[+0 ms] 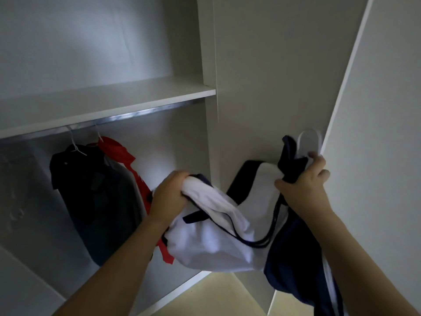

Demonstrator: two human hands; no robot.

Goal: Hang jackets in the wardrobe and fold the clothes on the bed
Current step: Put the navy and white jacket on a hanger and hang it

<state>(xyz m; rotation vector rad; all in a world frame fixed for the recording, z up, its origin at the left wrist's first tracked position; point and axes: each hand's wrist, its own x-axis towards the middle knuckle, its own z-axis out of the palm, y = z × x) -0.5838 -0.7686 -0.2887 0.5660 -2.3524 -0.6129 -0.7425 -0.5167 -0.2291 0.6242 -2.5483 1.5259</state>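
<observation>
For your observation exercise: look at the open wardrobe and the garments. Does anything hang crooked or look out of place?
Yes. On the rail, the red garment hangs askew, trailing diagonally down past the dark jacket rather than falling straight. The white and navy jacket is bunched between the left hand and right hand, not yet hung.

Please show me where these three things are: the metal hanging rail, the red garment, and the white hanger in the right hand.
metal hanging rail [136, 114]: head view, middle of the bar under the shelf.
red garment [118, 151]: head view, its upper part near the hook.
white hanger [307, 141]: head view, its curved top above the right hand.
</observation>
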